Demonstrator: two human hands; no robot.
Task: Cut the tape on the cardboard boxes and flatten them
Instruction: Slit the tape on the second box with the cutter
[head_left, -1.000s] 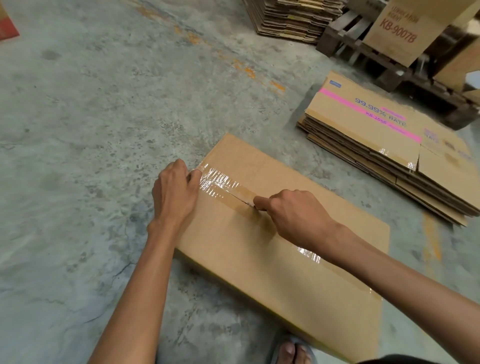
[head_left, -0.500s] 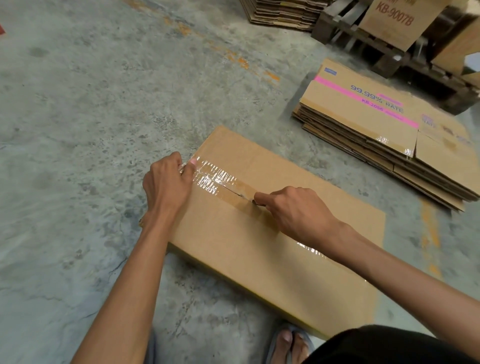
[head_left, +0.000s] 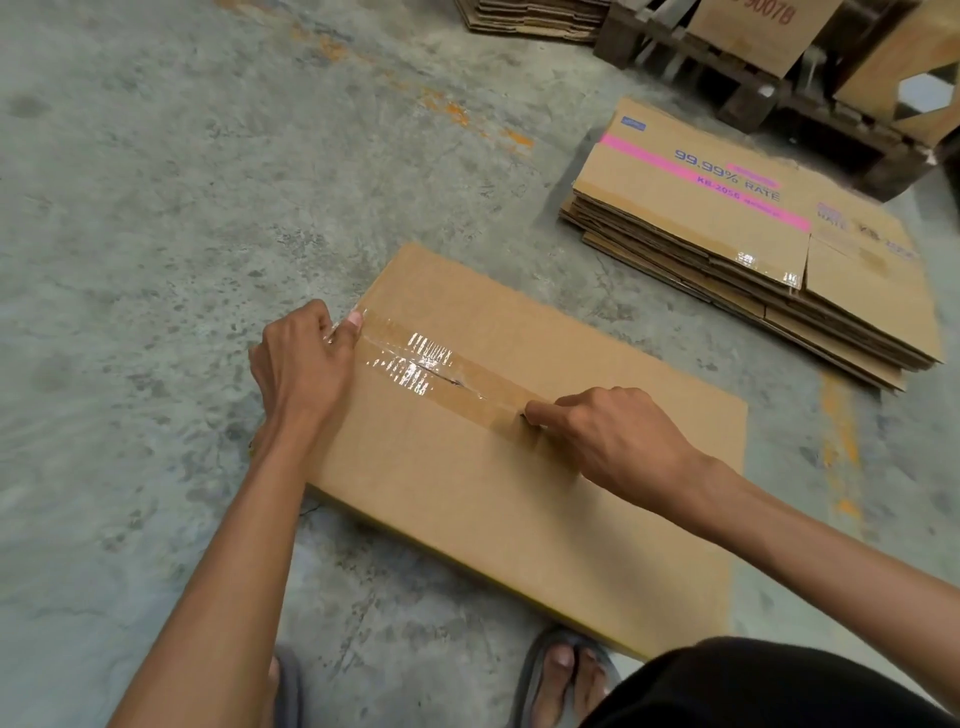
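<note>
A brown cardboard box (head_left: 467, 509) lies on the concrete floor with a strip of clear tape (head_left: 415, 364) along its centre seam. My left hand (head_left: 306, 364) grips the box's far left edge, its thumb pressing the end of the tape. My right hand (head_left: 608, 436) is closed around a small cutter that is almost fully hidden; only a dark tip shows at the tape near the seam's middle. A thin slit runs in the tape between the two hands.
A stack of flattened boxes (head_left: 727, 218) with pink print lies to the right. A wooden pallet (head_left: 753, 98) with more cartons stands behind it, and another flat stack (head_left: 530, 15) sits at the top. My sandalled feet (head_left: 561, 675) are just below the box.
My right hand has drawn the cutter along the seam toward me, lengthening the slit in the tape. My left hand has stayed on the box's end.
</note>
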